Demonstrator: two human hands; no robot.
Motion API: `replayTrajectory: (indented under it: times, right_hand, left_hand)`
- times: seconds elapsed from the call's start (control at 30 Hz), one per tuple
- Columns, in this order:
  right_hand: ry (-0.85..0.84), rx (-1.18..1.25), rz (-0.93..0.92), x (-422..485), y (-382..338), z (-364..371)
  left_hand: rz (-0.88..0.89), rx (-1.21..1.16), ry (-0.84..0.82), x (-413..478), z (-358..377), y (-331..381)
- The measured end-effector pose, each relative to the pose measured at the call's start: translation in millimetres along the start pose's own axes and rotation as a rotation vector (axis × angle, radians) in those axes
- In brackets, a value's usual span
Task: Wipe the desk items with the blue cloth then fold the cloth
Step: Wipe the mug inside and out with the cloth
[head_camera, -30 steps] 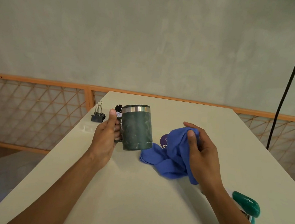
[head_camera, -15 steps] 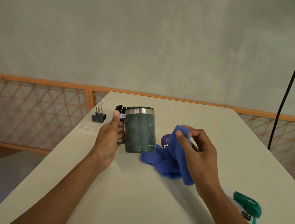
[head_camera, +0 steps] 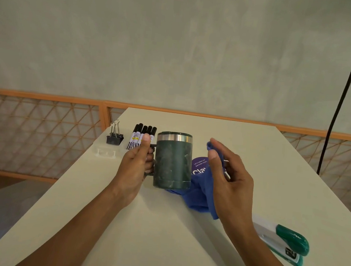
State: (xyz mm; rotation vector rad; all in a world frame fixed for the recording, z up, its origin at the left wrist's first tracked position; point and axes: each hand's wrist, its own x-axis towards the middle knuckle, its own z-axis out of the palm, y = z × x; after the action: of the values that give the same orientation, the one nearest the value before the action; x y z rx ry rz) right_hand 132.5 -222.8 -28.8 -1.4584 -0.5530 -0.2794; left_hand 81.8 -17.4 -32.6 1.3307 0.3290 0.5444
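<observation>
A dark green mug [head_camera: 173, 162] with a steel rim stands upright on the white desk [head_camera: 161, 237]. My left hand [head_camera: 134, 171] grips its handle, thumb raised beside the rim. The blue cloth [head_camera: 200, 195] hangs bunched just right of the mug, its lower folds resting on the desk. My right hand [head_camera: 230, 180] pinches the cloth's upper corner between thumb and fingers, a little to the right of the mug. A purple round sticker or coaster [head_camera: 199, 165] shows behind the cloth, partly hidden.
Several black-capped markers [head_camera: 141, 137] and black binder clips [head_camera: 114, 137] lie at the desk's left edge, with a small clear box [head_camera: 106, 153] in front. A green and white stapler [head_camera: 284, 242] lies near right. A black cable [head_camera: 348, 84] hangs at the right.
My left hand has shifted the mug slightly right and set it more upright. My right hand has lifted the cloth's corner higher and closer to the mug.
</observation>
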Motion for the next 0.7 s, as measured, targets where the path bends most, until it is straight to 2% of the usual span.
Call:
replayTrajectory:
  times: [0.13, 0.33, 0.43, 0.53, 0.7]
  right_hand:
    - [-0.050, -0.186, -0.155, -3, 7, 0]
    - [-0.043, -0.210, -0.182, 2, 5, 2]
    - [-0.069, -0.326, -0.336, 8, 14, 4]
    - [-0.200, -0.462, -0.459, 12, 27, -1]
    - [-0.452, -0.596, -0.447, 16, 33, -8]
  left_hand:
    - [0.015, 0.050, 0.009, -1, 1, 1]
    - [0.021, 0.134, -0.007, 0, -1, -2]
    - [0.007, 0.169, -0.037, 0, 0, -3]
    - [-0.026, 0.151, -0.028, 0, -1, -2]
    - [-0.054, 0.171, -0.042, 0, -3, -3]
